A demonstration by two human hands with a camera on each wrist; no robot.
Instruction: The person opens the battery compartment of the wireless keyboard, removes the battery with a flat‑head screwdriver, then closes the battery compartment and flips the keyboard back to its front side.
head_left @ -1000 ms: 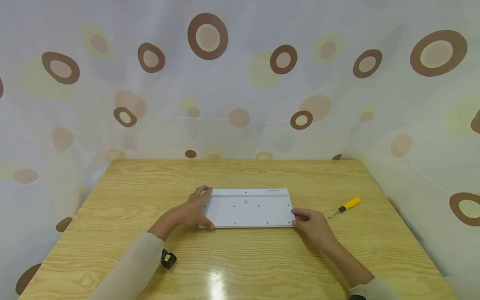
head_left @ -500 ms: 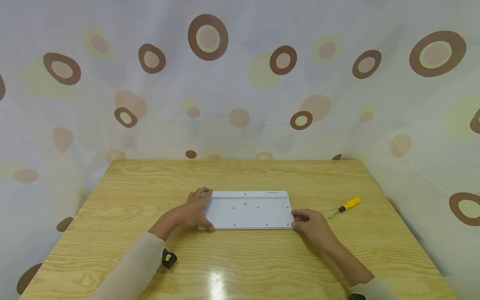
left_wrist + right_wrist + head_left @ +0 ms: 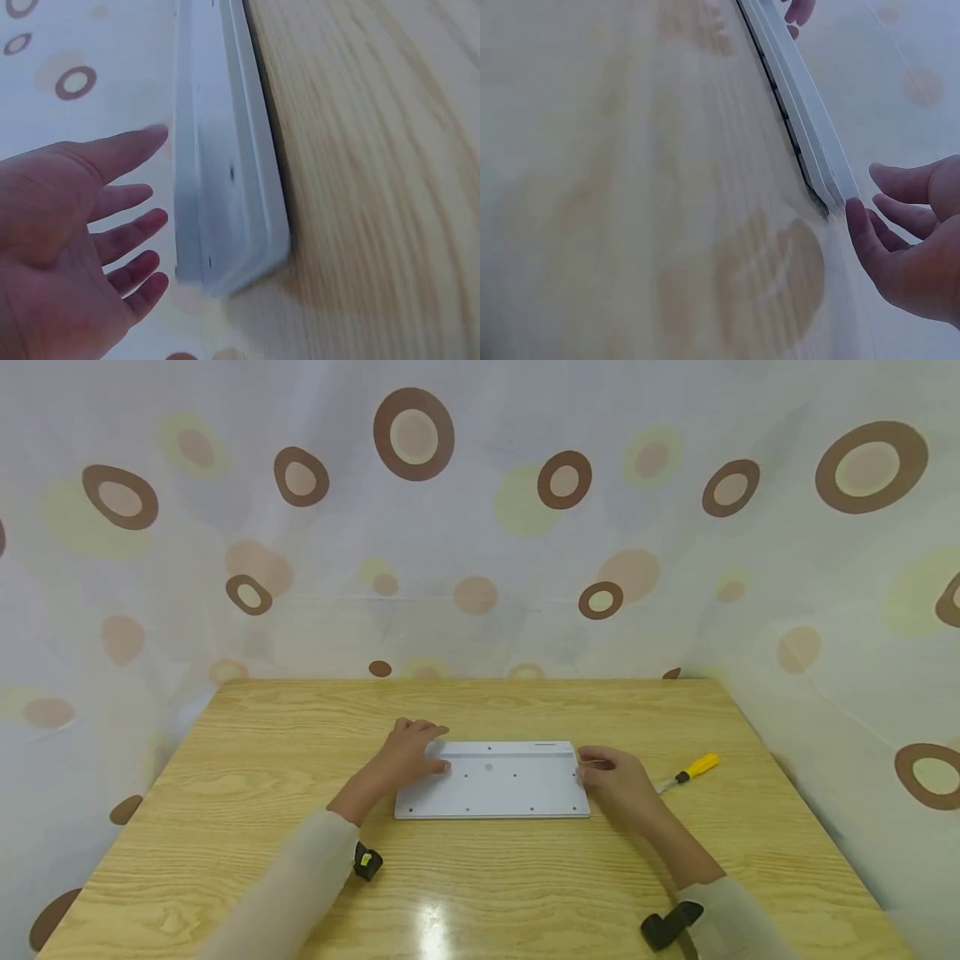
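A flat rectangular white panel (image 3: 495, 789) with small dark dots, a yellow-handled screwdriver (image 3: 690, 772) with a black collar, a yellow-brown wood-grained table (image 3: 517, 877), a whitish sheet (image 3: 480, 527) patterned with brown rings and peach and pale-yellow blobs, cream sleeves (image 3: 300, 868)

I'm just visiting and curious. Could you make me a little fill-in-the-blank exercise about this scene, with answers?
1. The screwdriver has a ____ handle.
2. Compared with the left hand, the ____ hand is nearer the screwdriver.
3. The flat panel between the hands is coloured ____.
4. Beneath the panel is a wood-grained ____.

Missing words: yellow; right; white; table.
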